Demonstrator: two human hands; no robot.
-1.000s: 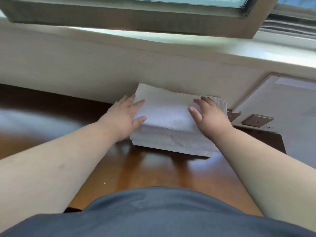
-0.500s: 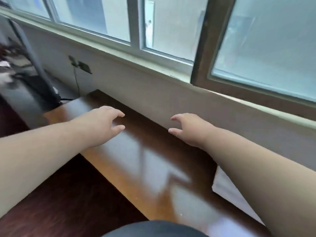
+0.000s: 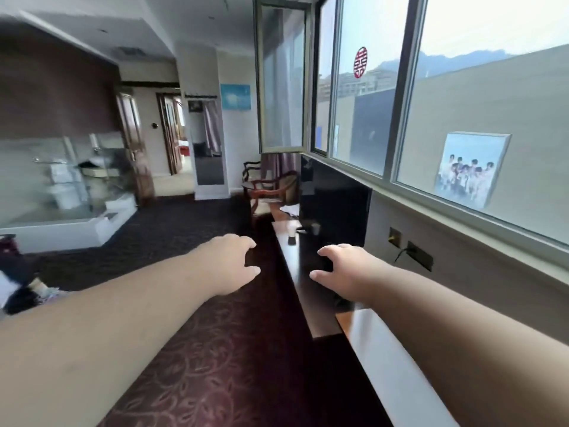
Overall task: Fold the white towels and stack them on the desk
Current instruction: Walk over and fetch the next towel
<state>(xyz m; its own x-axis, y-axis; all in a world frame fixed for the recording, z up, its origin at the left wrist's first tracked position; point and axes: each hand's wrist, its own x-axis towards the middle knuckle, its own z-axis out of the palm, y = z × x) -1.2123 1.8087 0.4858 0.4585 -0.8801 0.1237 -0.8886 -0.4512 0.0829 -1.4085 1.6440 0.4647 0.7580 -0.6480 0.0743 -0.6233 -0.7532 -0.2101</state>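
Both arms reach forward, palms down, nothing in either hand. Left hand hangs over the dark patterned carpet, fingers loosely curled, released, thumb pointing right. Right hand hangs above the near stretch of the desk, fingers loosely bent and spread, also released, touching nothing as far as can be told. The two hands are near each other, level, with a gap between them.

No white towels in view, so their place cannot be told.

Desk is a long dark glossy wooden top running along the wall under the window; the near end by the right forearm shows a bright glare. A black TV screen stands on the desk past the right hand. A small white cup and a small grey cup sit on the desk beside the screen. Wall sockets are below the sill, with a cable plugged in. A wooden armchair stands beyond the far end of the desk. A red paper cutout is stuck on the glass. A glass-walled bathroom area is at far left, blurred.
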